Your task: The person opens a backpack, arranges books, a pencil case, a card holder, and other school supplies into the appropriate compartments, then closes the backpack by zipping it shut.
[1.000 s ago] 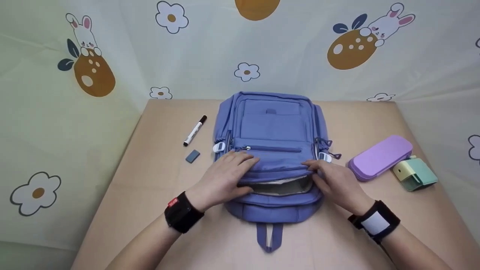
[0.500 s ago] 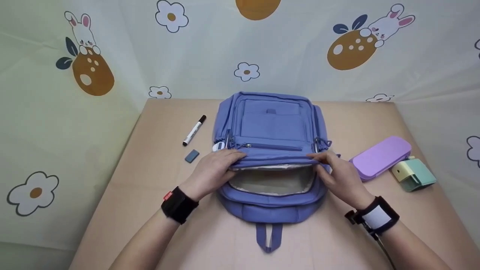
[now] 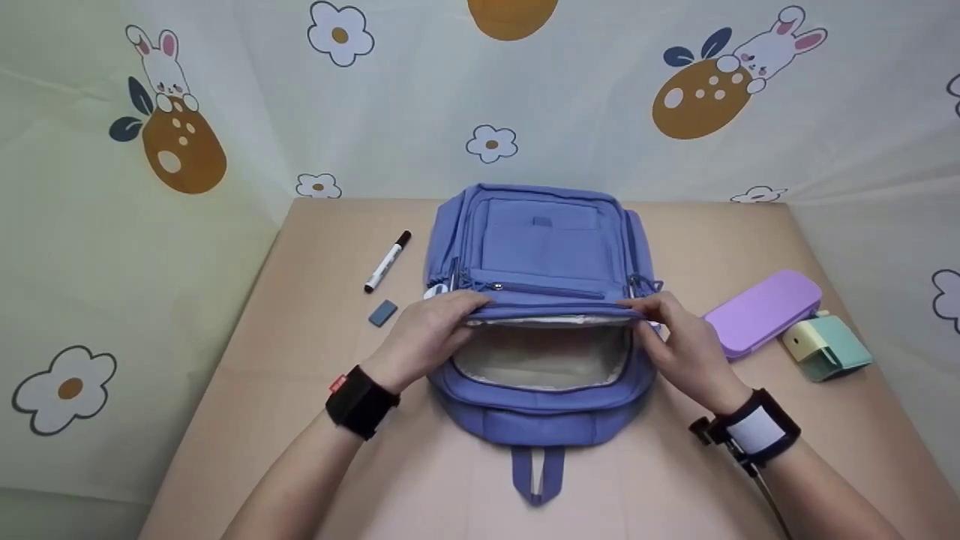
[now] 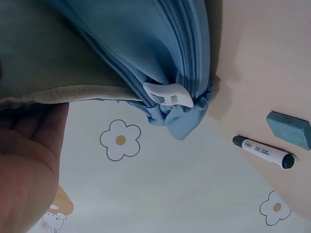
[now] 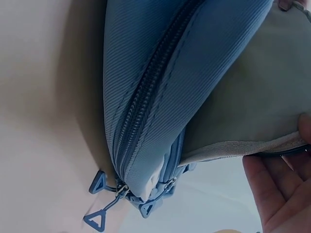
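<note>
A blue backpack [image 3: 551, 247] lies on its back in the head view, its carry loop [image 3: 538, 474] pointing toward me. Its unzipped compartment gapes wide, showing a pale grey lining [image 3: 544, 352]. My left hand [image 3: 427, 328] grips the upper edge of the opening at its left end. At the other end of that edge, my right hand [image 3: 691, 351] pinches the fabric. In the right wrist view, the right thumb [image 5: 304, 127] lies on the lining side and the fingers behind the hem. Triangular zipper pulls [image 5: 96, 221] dangle at the bag's side.
Left of the bag lie a black-capped white marker [image 3: 388, 262] and a blue-grey eraser [image 3: 382, 313]. To the right, a purple pencil case [image 3: 765, 311] touches a green and cream pencil sharpener [image 3: 832, 346]. A patterned cloth [image 3: 405, 97] hangs behind the table.
Both hands have lifted the compartment's upper edge and drawn it away from me. The opening has gone from a narrow slit to a wide gap. The loose items stay put.
</note>
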`<state>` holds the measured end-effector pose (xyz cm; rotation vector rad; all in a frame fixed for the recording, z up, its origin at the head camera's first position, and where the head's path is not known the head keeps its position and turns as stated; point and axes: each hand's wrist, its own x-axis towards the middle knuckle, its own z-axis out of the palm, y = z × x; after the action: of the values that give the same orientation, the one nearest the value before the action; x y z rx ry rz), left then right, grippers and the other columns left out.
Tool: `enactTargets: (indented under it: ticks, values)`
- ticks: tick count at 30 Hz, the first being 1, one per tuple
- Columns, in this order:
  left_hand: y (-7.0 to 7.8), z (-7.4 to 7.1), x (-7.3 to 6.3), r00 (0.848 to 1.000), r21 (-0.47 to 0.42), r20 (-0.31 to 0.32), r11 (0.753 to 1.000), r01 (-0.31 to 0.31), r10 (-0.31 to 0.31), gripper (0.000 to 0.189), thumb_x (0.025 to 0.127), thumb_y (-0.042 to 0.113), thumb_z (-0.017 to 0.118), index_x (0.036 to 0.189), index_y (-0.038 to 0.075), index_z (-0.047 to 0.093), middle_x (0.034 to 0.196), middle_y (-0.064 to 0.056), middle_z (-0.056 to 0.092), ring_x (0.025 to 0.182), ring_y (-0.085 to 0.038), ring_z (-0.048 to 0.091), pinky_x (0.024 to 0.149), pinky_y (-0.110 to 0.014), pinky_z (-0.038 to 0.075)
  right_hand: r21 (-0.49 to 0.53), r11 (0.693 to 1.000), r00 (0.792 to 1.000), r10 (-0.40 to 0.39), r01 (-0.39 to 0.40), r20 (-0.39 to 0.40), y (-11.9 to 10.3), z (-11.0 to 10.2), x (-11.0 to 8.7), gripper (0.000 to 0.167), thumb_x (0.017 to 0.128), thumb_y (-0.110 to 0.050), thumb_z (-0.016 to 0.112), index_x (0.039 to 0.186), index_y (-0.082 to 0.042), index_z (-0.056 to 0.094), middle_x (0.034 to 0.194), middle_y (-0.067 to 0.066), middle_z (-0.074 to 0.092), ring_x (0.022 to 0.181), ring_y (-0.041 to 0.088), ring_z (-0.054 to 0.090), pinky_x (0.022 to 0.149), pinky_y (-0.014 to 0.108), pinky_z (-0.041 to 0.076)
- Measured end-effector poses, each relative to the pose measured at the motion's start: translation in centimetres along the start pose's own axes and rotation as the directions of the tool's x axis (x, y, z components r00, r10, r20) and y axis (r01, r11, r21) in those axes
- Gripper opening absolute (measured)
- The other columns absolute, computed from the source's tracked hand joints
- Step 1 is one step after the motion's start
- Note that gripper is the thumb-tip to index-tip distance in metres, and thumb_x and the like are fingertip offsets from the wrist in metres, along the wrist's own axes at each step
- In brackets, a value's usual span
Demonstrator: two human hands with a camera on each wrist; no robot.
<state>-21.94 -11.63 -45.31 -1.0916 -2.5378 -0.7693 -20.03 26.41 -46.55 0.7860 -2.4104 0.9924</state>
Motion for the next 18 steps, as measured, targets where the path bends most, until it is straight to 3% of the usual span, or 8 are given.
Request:
enactTargets:
  ticks: [8, 18]
  values:
    - [0.4, 0.0, 0.8, 0.998, 0.039, -0.055, 0.999, 0.021, -0.018, 0.037, 0.093, 0.003, 0.068, 0.13, 0.006, 0.066, 0.128, -0.005, 0.069, 0.119, -0.023, 0.065, 0.099, -0.038, 0.053, 0.01, 1.0, 1.0, 0.017, -0.017, -0.01, 0.0, -0.1, 0.2, 0.027, 0.091, 0.012, 0.065, 0.113, -0.002, 0.06, 0.127, 0.0, 0.071, 0.111, 0.022, 0.068, 0.096, 0.011, 0.045]
    - [0.8, -0.2, 1.1, 0.996, 0.066, -0.074, 0.997, 0.046, -0.041, 0.036, 0.093, 0.004, 0.068, 0.129, 0.007, 0.067, 0.126, -0.005, 0.07, 0.117, -0.023, 0.066, 0.097, -0.039, 0.054, 0.01, 1.0, 0.999, 0.018, -0.018, -0.036, 0.0, -0.1, 0.3, 0.024, 0.092, 0.011, 0.064, 0.112, -0.002, 0.06, 0.125, -0.004, 0.071, 0.108, 0.021, 0.07, 0.091, 0.011, 0.046]
